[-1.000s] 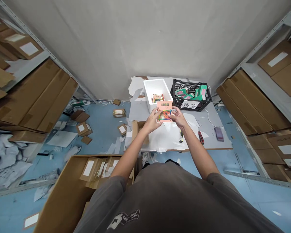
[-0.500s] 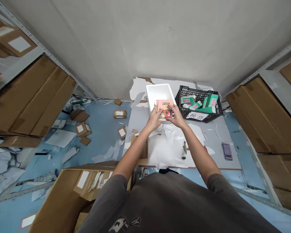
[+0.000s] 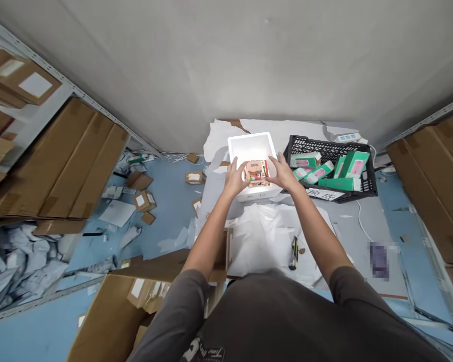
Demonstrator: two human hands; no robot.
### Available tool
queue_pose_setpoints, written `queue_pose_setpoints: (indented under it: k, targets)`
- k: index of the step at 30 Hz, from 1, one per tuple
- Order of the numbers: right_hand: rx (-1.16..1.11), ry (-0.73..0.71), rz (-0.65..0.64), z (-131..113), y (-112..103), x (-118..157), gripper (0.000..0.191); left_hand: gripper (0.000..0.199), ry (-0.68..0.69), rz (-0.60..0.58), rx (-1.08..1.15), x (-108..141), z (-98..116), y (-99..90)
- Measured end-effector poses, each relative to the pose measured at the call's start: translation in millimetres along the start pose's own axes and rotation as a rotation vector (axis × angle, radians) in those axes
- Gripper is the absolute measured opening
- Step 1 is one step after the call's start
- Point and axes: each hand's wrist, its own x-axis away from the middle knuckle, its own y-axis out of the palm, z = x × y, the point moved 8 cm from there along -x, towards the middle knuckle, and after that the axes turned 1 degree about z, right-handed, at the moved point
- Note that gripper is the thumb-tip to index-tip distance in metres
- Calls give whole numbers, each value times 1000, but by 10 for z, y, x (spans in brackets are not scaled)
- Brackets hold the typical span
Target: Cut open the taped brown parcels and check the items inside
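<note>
A white bin (image 3: 251, 143) stands at the back of the table, and a small stack of pink, colourful booklets (image 3: 256, 171) lies inside its near part. My left hand (image 3: 235, 178) is at the bin's left side, fingers spread, thumb near the booklets' left edge. At the right side my right hand (image 3: 282, 172) is spread too, its thumb close to the booklets' right edge. Neither hand is closed round anything.
Right of the bin, a black crate (image 3: 330, 195) holds several green boxes. Nearer me are white plastic wrapping (image 3: 258, 241) and a yellow-black cutter (image 3: 294, 253). A big open carton (image 3: 94, 311) stands at lower left. Shelves with cartons flank both sides.
The booklets, held between both hands above the bin's near edge before, are now down inside it. My hands have parted and opened. The view has shifted slightly.
</note>
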Motion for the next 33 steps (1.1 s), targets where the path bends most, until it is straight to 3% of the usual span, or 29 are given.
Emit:
queue_pose_setpoints:
  k: [5, 8, 10, 13, 17, 21, 25, 29, 33]
  targets:
    - [2, 44, 23, 18, 12, 513, 101, 95, 16, -62, 23, 452, -25, 5]
    - [-8, 69, 56, 16, 89, 1002, 92, 89, 89, -70, 90, 851, 10, 101]
    - [-12, 92, 86, 59, 208, 1429, 87, 82, 141, -71, 159, 1187, 19, 265]
    - [30, 197, 84, 197, 553, 2198, 77, 72, 149, -157, 238, 1806, -26, 727]
    - [139, 425, -36, 472, 1234, 3246, 65, 64, 66, -406, 261, 2749, -135, 1592]
    - [148, 528, -138, 749, 1875, 3938, 59, 55, -102, -538, 274, 3509, -313, 2294]
    - [201, 626, -169, 1106, 2295, 4212, 62, 61, -310, -517, 115, 3923, -590, 2635]
    - [291, 689, -132, 1395, 2470, 4237, 54, 53, -313, -445, 34, 4031, -679, 2720]
    - [266, 597, -165, 1362, 2501, 4164, 36, 38, -349, -410, 51, 4040, -626, 2671]
